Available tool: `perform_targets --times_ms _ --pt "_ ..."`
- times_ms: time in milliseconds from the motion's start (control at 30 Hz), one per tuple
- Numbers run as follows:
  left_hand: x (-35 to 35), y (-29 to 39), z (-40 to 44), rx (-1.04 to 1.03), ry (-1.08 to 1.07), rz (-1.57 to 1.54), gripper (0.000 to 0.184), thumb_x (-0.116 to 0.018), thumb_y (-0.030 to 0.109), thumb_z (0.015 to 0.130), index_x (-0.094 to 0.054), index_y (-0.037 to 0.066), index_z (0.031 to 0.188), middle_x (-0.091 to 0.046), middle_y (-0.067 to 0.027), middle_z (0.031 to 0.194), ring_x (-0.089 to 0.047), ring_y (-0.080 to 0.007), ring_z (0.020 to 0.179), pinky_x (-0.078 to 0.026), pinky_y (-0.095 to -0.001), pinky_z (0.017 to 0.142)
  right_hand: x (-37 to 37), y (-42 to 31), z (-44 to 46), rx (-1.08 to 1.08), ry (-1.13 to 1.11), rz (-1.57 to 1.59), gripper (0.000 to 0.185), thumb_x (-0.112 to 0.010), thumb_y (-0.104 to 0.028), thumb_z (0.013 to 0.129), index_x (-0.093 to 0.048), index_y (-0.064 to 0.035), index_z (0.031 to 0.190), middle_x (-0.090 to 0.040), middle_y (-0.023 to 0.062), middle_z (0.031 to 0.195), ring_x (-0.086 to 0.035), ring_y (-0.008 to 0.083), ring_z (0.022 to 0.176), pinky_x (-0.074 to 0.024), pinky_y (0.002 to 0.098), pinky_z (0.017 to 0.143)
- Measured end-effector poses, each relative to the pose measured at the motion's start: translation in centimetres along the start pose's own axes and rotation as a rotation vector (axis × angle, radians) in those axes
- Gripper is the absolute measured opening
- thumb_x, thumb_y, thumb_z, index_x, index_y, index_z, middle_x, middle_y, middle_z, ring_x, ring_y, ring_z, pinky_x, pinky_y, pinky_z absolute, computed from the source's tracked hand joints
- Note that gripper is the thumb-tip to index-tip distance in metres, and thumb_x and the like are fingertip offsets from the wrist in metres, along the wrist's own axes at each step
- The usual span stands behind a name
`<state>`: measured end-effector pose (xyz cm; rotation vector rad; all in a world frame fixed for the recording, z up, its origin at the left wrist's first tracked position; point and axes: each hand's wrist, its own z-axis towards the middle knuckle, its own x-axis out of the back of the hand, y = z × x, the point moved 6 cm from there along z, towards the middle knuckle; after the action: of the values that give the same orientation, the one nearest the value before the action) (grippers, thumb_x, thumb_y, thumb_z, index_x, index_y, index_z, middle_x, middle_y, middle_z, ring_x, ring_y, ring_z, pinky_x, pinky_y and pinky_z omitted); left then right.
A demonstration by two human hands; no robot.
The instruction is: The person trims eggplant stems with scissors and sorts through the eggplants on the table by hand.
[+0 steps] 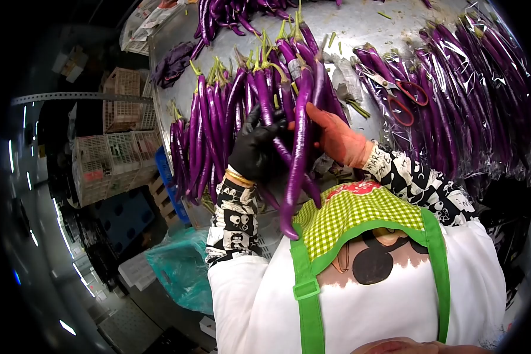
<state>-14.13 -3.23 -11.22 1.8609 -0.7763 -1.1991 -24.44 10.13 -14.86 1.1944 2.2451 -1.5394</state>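
Observation:
Long purple eggplants [203, 130] lie side by side on the metal table [174, 26]. My left hand [256, 144], in a black glove, has its fingers wrapped round an eggplant [264, 97] near the middle of the row. Beside it my right hand [336, 138], bare, holds a long curved eggplant [300, 147] between thumb and fingers; its lower end hangs over the apron. Some of its fingers are hidden behind the eggplant. Scissors with red handles [400, 94] rest on eggplants in clear plastic [442, 106] at the right.
More loose eggplants [218, 15] lie at the table's far side. A dark purple cloth [174, 64] is at its left edge. Crates [112, 162] stand left of the table, and a teal plastic bag [183, 268] hangs below. Cut stems [359, 108] lie near my right hand.

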Motion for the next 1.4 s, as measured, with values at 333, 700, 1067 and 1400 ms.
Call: perform_targets --times_ms 333,700,1067,1400 --pt "-0.7 3.3 -1.5 -0.477 -0.043 0.956 0.029 -0.064 0.005 0.089 -0.064 0.001 0.118 -0.070 -0.0125 0.108 -0.069 -0.0222 0.092 -0.056 -0.0319 0.082 -1.8 -2.1 -2.1 0.526 -0.214 -0.222 0.028 -0.062 -0.023 0.099 -0.063 -0.0011 0.117 -0.065 0.0045 0.113 -0.059 0.0117 0.105 -0.0479 0.0286 0.092" --pt "0.7 1.3 -2.7 0.030 0.050 0.458 0.031 -0.065 0.003 0.093 -0.060 -0.004 0.123 -0.070 -0.0099 0.111 -0.069 -0.0199 0.097 -0.055 -0.0314 0.087 -3.6 -1.7 -2.8 -0.004 -0.089 -0.177 0.042 -0.076 -0.041 0.090 -0.065 -0.0033 0.103 -0.060 -0.0019 0.092 -0.056 0.0078 0.084 -0.0497 0.0256 0.076" --pt "6.2 -0.5 -4.1 -0.316 0.014 0.732 0.033 -0.049 0.007 0.102 -0.053 -0.004 0.132 -0.059 -0.0183 0.134 -0.062 -0.0301 0.117 -0.047 -0.0383 0.104 -4.3 -0.3 -1.3 0.010 -0.194 -0.113 0.037 -0.071 -0.015 0.092 -0.060 -0.0021 0.125 -0.063 0.0041 0.117 -0.060 0.0102 0.102 -0.0533 0.0288 0.083" --pt "3.4 -0.6 -3.8 0.003 0.069 0.498 0.025 -0.061 0.006 0.094 -0.062 0.001 0.118 -0.068 -0.0095 0.112 -0.065 -0.0195 0.104 -0.053 -0.0338 0.092 -5.8 -0.4 -2.2 0.512 -0.234 -0.881 0.046 -0.074 -0.026 0.088 -0.060 0.0001 0.124 -0.068 0.0202 0.109 -0.069 0.0285 0.092 -0.0541 0.0364 0.080"
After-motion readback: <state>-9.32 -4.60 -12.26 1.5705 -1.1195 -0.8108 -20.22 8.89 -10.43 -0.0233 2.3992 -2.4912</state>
